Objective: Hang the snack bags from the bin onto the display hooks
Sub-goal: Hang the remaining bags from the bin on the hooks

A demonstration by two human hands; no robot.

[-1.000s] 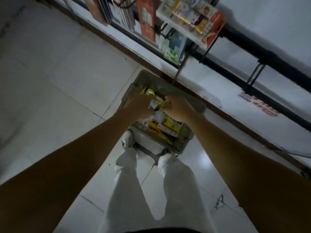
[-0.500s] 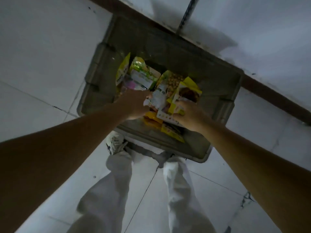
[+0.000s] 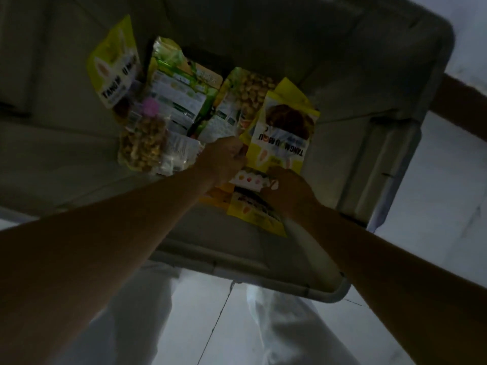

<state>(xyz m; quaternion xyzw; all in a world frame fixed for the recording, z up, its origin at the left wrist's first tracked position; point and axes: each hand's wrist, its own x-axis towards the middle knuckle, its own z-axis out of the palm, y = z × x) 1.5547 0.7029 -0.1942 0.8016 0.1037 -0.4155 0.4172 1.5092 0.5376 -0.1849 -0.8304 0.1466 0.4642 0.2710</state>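
Note:
A grey plastic bin (image 3: 329,293) on the floor holds several snack bags. A yellow snack bag (image 3: 286,127) with a brown picture lies on top at the right of the pile. My left hand (image 3: 224,162) has curled fingers pinching that bag's left edge. My right hand (image 3: 288,192) grips its near edge, thumb showing. Around them lie a clear bag of nuts (image 3: 142,146), a green bag (image 3: 179,90), another yellow bag (image 3: 113,67) and a flat yellow bag (image 3: 253,212). No display hooks are in view.
The bin's tall walls (image 3: 382,159) close in the pile on all sides. White floor tiles (image 3: 448,180) lie to the right and below. My white trouser legs (image 3: 147,312) stand just in front of the bin's near rim.
The view has dropped closer into the bin and the display rack has left the frame. Both hands have settled on the yellow bag with the brown picture.

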